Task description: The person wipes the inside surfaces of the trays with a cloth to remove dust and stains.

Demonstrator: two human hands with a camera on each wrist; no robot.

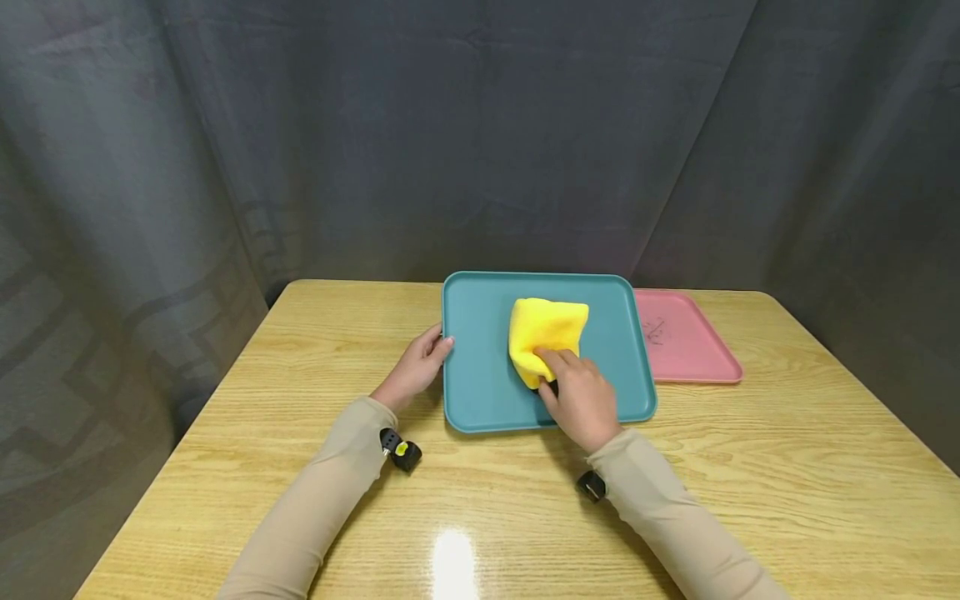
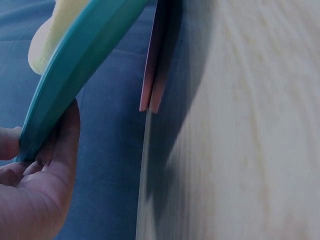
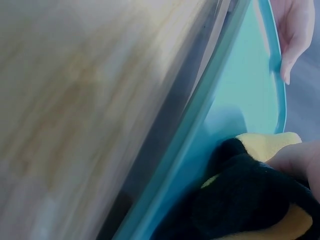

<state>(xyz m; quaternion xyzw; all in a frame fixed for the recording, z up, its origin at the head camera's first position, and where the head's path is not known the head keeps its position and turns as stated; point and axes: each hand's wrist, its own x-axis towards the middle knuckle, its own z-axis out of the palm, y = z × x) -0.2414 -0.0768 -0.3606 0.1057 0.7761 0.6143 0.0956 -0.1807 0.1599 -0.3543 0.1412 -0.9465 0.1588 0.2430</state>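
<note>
Your right hand point(image 1: 583, 402) pinches the yellow-and-black cloth point(image 1: 547, 325), bunched near the middle of the teal tray point(image 1: 480, 358); your left hand point(image 1: 416, 367) grips that tray's left edge, raised off the wooden table point(image 1: 337, 333); beyond, partly hidden, lies a pink tray point(image 1: 697, 350), then a grey curtain point(image 1: 480, 142)

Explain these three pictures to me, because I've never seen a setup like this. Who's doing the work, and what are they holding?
There's no machine: a person works with bare hands. The widest picture comes from a camera worn on the head. The other two come from the left wrist camera and the right wrist camera, so they look tilted. The left hand grips a teal tray, its left end raised off the wooden table. The right hand grips a yellow-and-black cloth over that tray. On the table, partly hidden behind, lies a pink tray with dark marks.
</note>
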